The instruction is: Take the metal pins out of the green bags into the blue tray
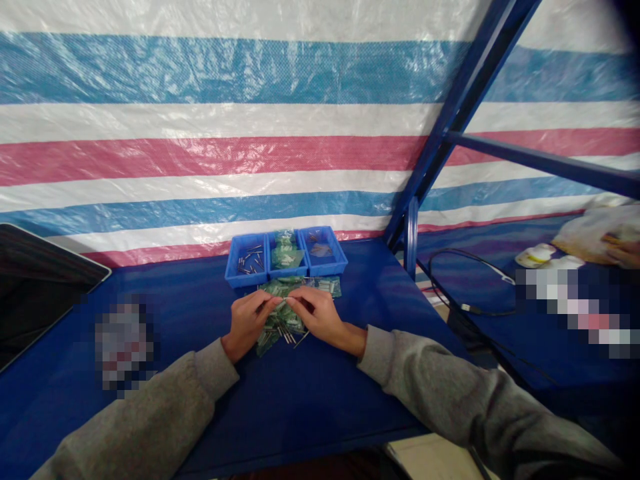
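My left hand (249, 321) and my right hand (323, 313) meet above the table, thumbs and fingertips pinched. Between them is a thin silvery piece (285, 299), mostly covered by the fingers; its exact kind is too small to make out. Below and around the hands lie green see-through plastic packets (269, 341). Several slim metal rods (287, 333) are heaped loosely on these packets, under the fingertips. Just beyond the hands is a blue three-part tray: metal rods in the left bin (245, 278), green packets in the middle bin (287, 273), and small clear-looking pieces in the right bin (327, 269).
A blue-covered table (310, 407) bears everything. At left stands a dark, pale-edged panel (40, 300), near a blurred-out item (124, 347). A blue metal frame (411, 233) rises at right. Beyond it are a black cable (435, 267), plastic bags (585, 233) and another person's hand (625, 250).
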A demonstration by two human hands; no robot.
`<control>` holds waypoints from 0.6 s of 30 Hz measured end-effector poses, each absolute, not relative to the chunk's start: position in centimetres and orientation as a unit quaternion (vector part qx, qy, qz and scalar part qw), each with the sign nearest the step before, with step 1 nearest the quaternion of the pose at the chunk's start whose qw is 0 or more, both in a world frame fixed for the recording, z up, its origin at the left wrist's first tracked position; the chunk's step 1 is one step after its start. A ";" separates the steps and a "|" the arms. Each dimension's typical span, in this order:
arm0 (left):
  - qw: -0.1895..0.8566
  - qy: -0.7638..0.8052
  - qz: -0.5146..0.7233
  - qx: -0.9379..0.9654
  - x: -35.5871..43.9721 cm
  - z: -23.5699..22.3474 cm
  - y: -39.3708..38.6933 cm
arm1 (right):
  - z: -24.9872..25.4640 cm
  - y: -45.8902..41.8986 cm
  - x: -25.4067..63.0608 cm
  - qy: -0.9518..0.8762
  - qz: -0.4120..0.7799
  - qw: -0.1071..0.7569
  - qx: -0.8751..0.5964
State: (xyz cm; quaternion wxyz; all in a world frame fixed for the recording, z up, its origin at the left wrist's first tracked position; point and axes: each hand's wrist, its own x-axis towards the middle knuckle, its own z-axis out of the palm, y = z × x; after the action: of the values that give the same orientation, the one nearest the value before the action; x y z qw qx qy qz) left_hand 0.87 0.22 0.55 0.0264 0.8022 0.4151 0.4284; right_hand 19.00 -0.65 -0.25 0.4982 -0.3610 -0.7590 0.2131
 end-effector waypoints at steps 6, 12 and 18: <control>0.041 0.370 0.453 0.810 0.9 0.6 0.2 | -0.2 -0.6 19.1 -0.766 0.204 0.485 -0.368; 0.069 0.346 0.483 0.802 1.1 0.9 0.1 | -0.4 -0.4 19.1 -0.777 0.206 0.463 -0.373; 0.074 0.331 0.508 0.792 1.0 0.8 -0.1 | -0.6 -0.3 19.0 -0.777 0.203 0.453 -0.388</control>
State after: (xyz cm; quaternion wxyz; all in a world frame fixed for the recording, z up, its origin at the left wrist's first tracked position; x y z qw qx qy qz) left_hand 1.00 -0.13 0.80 0.0743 0.7920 0.3310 0.5076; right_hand 18.98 -0.32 -0.61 0.4531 -0.3876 -0.7766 0.2034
